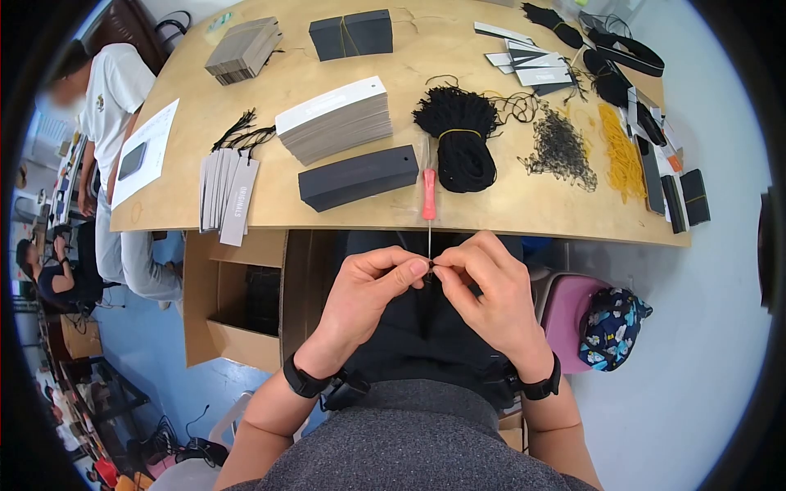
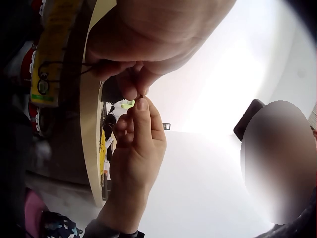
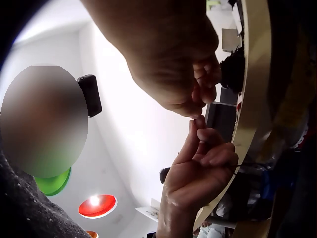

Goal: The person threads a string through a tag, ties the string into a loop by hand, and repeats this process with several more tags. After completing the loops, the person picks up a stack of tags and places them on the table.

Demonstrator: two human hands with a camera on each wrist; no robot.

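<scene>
In front of the body, just below the table edge, my left hand point(image 1: 364, 290) and right hand point(image 1: 491, 295) meet fingertip to fingertip. Each pinches the same thin black cord point(image 1: 431, 263) between thumb and forefinger, the pinched part mostly hidden by the fingertips. A loop of the cord point(image 2: 43, 87) hangs away from the hands in the left wrist view. Straight ahead lies a red-handled tool point(image 1: 429, 195), its thin metal shaft reaching over the edge toward my fingers. Beyond it is a bundle of black cords point(image 1: 465, 155) tied with a yellow band.
Stacks of grey tags point(image 1: 336, 127) and black tags point(image 1: 358, 177) stand left of the tool, with corded tags point(image 1: 229, 192) farther left. Small dark pins point(image 1: 561, 151) and yellow bands point(image 1: 620, 151) lie right. An open cardboard box point(image 1: 237, 344) sits below; another person stands left.
</scene>
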